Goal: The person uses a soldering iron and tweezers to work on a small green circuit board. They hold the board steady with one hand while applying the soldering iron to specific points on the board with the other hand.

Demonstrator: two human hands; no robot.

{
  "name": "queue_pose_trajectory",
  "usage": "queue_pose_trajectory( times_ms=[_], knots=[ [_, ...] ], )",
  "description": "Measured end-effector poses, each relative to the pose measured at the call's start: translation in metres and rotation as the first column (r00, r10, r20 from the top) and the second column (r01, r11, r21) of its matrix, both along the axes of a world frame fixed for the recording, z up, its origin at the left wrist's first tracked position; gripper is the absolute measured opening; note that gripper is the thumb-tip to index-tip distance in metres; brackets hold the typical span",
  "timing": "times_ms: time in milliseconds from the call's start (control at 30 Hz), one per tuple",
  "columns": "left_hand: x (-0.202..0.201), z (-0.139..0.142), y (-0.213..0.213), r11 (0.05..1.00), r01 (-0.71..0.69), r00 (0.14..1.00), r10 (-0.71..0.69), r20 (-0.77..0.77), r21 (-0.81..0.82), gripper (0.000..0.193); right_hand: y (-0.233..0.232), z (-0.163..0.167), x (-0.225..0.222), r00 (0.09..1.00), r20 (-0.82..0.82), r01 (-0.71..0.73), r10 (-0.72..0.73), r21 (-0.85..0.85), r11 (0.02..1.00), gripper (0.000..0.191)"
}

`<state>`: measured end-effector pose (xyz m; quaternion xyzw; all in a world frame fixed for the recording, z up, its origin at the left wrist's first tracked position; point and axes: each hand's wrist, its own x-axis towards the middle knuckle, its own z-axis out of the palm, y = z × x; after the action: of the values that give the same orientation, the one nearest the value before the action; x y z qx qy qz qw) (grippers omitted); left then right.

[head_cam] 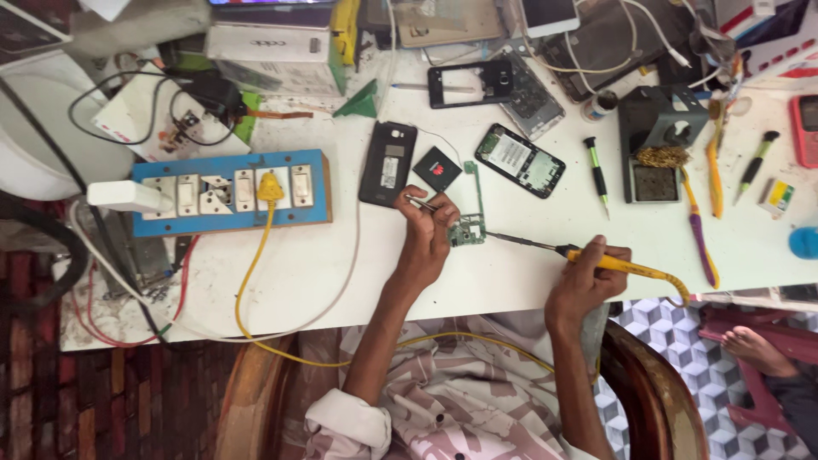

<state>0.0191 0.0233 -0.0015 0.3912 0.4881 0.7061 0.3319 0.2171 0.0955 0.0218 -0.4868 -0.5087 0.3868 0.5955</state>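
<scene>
I'm gripping the yellow soldering iron (596, 258) in my right hand (584, 285), left hand (426, 238) pinching tweezers (419, 203) over the circuit board (469, 228).

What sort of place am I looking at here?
Most likely a phone repair bench. The right hand holds a yellow soldering iron to a small circuit board, opened phones lie about, and a soldering stand sits on the white table.

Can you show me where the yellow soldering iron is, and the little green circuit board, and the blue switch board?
yellow soldering iron (626, 267): head view, on its yellow handle beside the right hand.
green circuit board (468, 230): head view, on its lower end.
blue switch board (315, 162): head view, on its bare blue upper right corner.
</scene>
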Motion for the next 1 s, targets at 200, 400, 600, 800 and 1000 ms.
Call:
queue_pose_trajectory(
  times_ms=[200,400,600,800,1000],
  knots=[
    [-0.008,0.000,0.005,0.998,0.025,1.000,-0.025,0.001,-0.057,0.027,0.009,0.011,-0.002,0.997,-0.013,-0.072,0.072,-0.033,0.997,0.030],
    [-0.007,-0.004,0.007,1.000,0.020,1.000,-0.020,-0.012,0.001,0.026,0.012,0.006,-0.007,0.998,-0.057,-0.019,0.014,-0.082,0.996,0.030],
    [-0.009,-0.006,0.003,0.999,0.044,0.999,-0.043,-0.021,0.015,0.021,0.013,-0.004,-0.001,0.994,-0.107,-0.017,0.009,-0.072,0.997,0.030],
    [-0.008,-0.006,-0.002,0.997,-0.006,0.992,0.015,-0.128,0.072,0.021,0.013,-0.007,-0.002,0.996,-0.077,0.036,-0.040,-0.060,0.998,0.032],
    [-0.017,-0.005,-0.001,0.998,-0.056,0.932,0.063,0.358,-0.031,0.028,0.014,0.000,-0.007,0.994,-0.090,0.050,-0.058,-0.090,0.995,0.029]
  ],
)
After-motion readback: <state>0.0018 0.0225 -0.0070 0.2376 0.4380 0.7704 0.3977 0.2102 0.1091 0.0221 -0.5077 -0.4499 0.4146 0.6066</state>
